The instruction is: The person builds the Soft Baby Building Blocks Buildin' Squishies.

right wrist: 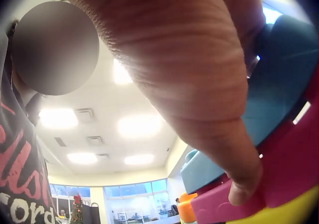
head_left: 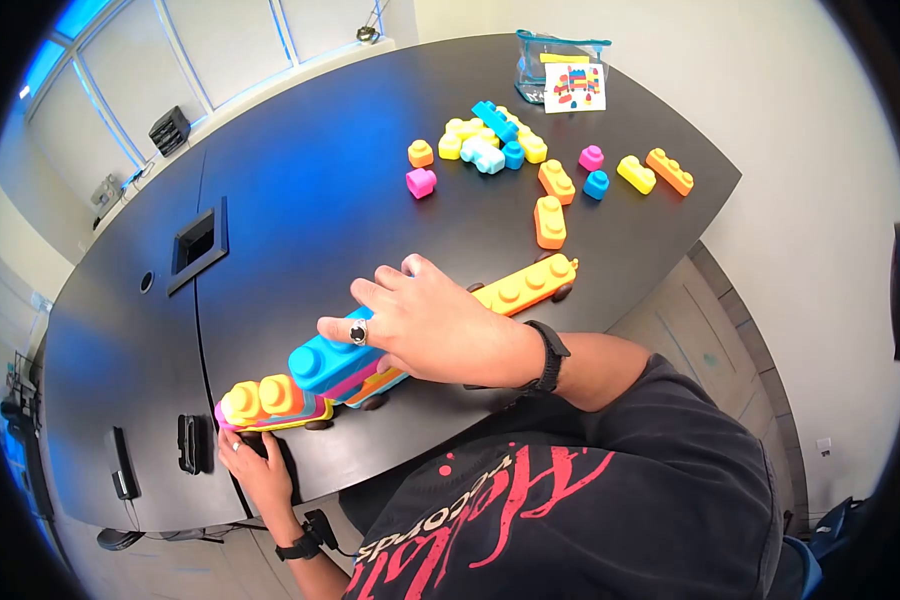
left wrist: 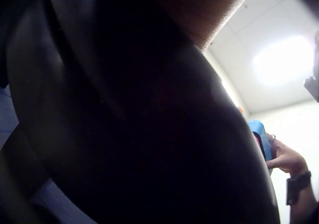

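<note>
A train-like build of toy blocks runs along the table's near side on dark wheels. My right hand (head_left: 430, 315) straddles the blue block (head_left: 315, 368) on its middle stack, ring finger along the top. In the right wrist view, the thumb (right wrist: 242, 186) presses the side of the pink block (right wrist: 294, 171) underneath. At the left end, two knobbed orange blocks (head_left: 278, 395) top a lower stack. My left hand (head_left: 257, 468) touches that end with its fingertips, fingers fairly straight. A long orange-yellow block (head_left: 525, 287) extends at the right end. The left wrist view is mostly dark.
Loose orange blocks (head_left: 550, 222) lie just behind the right end. Farther back is a pile of yellow and blue blocks (head_left: 485, 150). A clear bag (head_left: 532, 85) with a picture card stands at the far edge. At left are a black case (head_left: 192, 443) and a table socket (head_left: 198, 243).
</note>
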Tool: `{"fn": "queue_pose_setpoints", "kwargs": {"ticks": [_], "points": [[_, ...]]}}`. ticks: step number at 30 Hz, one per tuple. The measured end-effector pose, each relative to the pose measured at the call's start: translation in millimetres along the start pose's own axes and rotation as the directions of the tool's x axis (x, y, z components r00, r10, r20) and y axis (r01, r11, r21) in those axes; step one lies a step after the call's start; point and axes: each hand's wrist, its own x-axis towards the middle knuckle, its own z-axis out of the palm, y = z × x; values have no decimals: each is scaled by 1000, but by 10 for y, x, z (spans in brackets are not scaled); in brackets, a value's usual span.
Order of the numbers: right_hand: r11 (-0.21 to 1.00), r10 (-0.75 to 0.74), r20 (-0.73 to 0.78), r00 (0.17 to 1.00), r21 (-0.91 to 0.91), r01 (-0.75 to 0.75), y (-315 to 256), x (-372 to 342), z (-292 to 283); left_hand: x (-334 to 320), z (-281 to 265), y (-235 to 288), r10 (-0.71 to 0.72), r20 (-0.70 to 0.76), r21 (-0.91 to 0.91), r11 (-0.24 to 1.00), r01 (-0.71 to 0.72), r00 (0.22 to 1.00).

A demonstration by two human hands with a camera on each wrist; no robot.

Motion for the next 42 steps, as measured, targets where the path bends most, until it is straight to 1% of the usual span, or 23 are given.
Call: {"fn": "queue_pose_setpoints", "kwargs": {"ticks": [1, 3, 4, 7, 8, 10, 11, 14, 18, 21, 23, 27, 29, 30, 33, 36, 38, 42], "points": [[1000, 1, 1, 1000, 5, -1, -21, 1, -6, 1, -6, -4, -1, 7, 10, 1000, 1, 1000], [995, 46, 14, 999, 83, -47, -54, -18, -26, 5, -6, -13, 4, 16, 17, 1000, -4, 1000], [995, 55, 16, 998, 79, -57, -76, -18, -14, 1, 11, -38, -16, 14, 19, 1000, 16, 1000], [974, 224, 24, 974, 30, -224, -251, -28, 65, -30, 94, -129, -28, 7, 49, 998, 28, 1000], [969, 243, 29, 970, 23, -244, -315, -56, 115, -21, 102, -159, -27, 11, 64, 998, 26, 1000], [950, 300, -116, 947, -49, -307, -411, -108, 207, -51, 138, -218, 3, 7, 74, 997, -4, 1000], [949, 315, -48, 948, -22, -316, -424, -113, 185, -44, 132, -193, -1, -3, 73, 997, 1, 1000], [956, 293, -115, 949, 4, -294, -421, -157, 199, -52, 142, -212, 7, -30, 89, 996, -4, 1000], [962, 269, -144, 952, 0, -272, -387, -173, 199, -52, 128, -213, 19, -16, 83, 996, -17, 1000], [967, 249, -135, 959, -12, -253, -354, -195, 180, -42, 132, -189, 7, -10, 80, 997, -6, 1000], [970, 241, -110, 964, 33, -239, -336, -197, 160, -45, 115, -167, 17, -9, 84, 996, -16, 1000], [969, 246, -100, 964, 32, -244, -333, -190, 156, -25, 90, -133, 30, -22, 72, 997, -29, 999], [956, 276, -199, 940, -39, -289, -361, -171, 265, -32, 138, -214, 62, -38, 80, 995, -59, 997], [957, 277, -199, 940, -35, -289, -367, -177, 287, -45, 153, -255, 88, -52, 88, 993, -83, 995], [958, 271, -221, 937, -29, -284, -385, -182, 311, -43, 125, -234, 63, -29, 59, 996, -61, 998], [959, 273, -233, 933, -10, -283, -383, -183, 333, -48, 139, -238, 70, -46, 77, 995, -66, 997], [960, 250, -306, 919, -45, -276, -386, -171, 378, -46, 141, -246, 70, -44, 85, 994, -66, 997], [966, 236, -334, 912, -19, -257, -375, -158, 402, -55, 150, -243, 66, -53, 100, 993, -60, 996]]}}
